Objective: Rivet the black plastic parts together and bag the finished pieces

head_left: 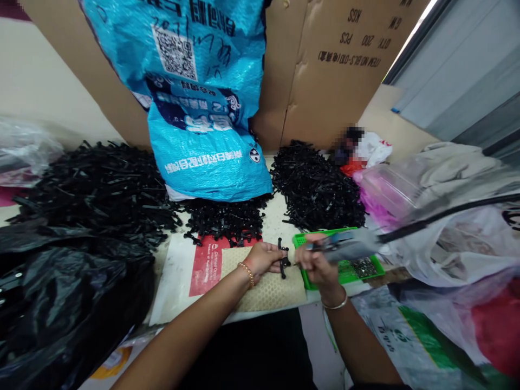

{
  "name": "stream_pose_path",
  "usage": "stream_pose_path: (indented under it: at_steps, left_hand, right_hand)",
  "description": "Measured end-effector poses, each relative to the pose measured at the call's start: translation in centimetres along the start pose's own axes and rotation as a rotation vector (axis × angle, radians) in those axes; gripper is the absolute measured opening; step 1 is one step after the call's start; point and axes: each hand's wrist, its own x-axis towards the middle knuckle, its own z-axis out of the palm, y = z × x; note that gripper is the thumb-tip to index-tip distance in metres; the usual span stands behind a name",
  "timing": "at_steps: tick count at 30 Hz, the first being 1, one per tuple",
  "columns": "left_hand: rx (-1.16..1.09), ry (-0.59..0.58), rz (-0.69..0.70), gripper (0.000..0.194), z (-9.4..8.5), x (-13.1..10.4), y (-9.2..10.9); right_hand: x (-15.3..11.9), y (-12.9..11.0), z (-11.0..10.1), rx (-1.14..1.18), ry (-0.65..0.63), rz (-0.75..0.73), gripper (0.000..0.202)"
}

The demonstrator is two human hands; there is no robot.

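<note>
Between the thumb and fingers of my left hand (265,258) is a small black plastic part (283,260), long and narrow with a wider middle. The hand is closed on it above a beige honeycomb-patterned mat (276,295). My right hand (319,265) is wrapped round a grey power screwdriver (349,245), whose dark cord (439,219) runs off to the right. The tool's tip is hidden by my fingers and lies close to the black part; whether they touch I cannot tell. Under my right hand stands a green tray (377,265) with small metal screws (363,267) in it.
Heaps of black plastic parts lie at the left (101,187) and right (317,187). A blue printed sack (211,157) rests over more parts. Behind it stands a cardboard box (325,81). A black plastic bag (81,292) fills the left front; plastic bags (459,249) crowd the right.
</note>
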Motion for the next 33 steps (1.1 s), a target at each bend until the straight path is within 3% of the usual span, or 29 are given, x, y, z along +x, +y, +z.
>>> stream_pose_path:
  at_steps: [3,6,9,15,18,20,22,23,27,29,33]
  left_hand:
    - [0.011,-0.020,-0.034,0.034,0.0,-0.4,0.4]
    - [0.040,-0.049,-0.047,0.035,-0.1,-0.7,0.8]
    - [0.056,-0.073,-0.039,0.033,-0.3,-0.6,0.7]
    - [0.026,-0.067,-0.036,0.033,-0.6,-0.3,0.3]
    - [0.001,-0.058,-0.032,0.029,-0.5,-0.3,0.4]
    - [-0.012,-0.058,-0.038,0.028,-0.4,-0.4,0.4]
    - [-0.020,-0.064,-0.046,0.028,-0.4,-0.4,0.4]
    - [-0.021,-0.068,-0.047,0.028,-0.4,-0.4,0.4]
    - [-0.009,-0.074,-0.040,0.031,-0.5,-0.5,0.3]
    - [-0.007,-0.068,-0.035,0.032,-0.5,-0.5,0.2]
    - [0.004,-0.079,-0.021,0.034,-0.5,-0.4,-0.1]
  right_hand:
    - [1.5,-1.8,-2.1,0.035,0.182,-0.141,0.031]
    - [2.6,-1.6,-4.2,0.015,0.332,-0.106,0.028]
    - [2.7,-0.1,-5.2,0.015,0.332,-0.037,0.027]
    - [2.8,1.1,-4.7,-0.040,0.252,-0.031,0.025]
    - [2.3,0.7,-5.4,-0.234,0.198,-0.077,0.040]
    - [0.9,0.5,-6.5,-0.445,0.260,-0.200,0.060]
    - [-1.3,0.4,-7.7,-0.734,0.345,-0.356,0.063]
    - [-2.5,0.3,-8.2,-0.916,0.299,-0.395,0.055]
    - [-5.8,0.4,-8.7,-1.499,-0.239,-0.275,0.040]
    - [-6.1,0.6,-8.3,-1.611,-0.316,-0.224,0.043]
    - [-5.7,0.9,-7.7,-1.666,-0.310,-0.206,0.040]
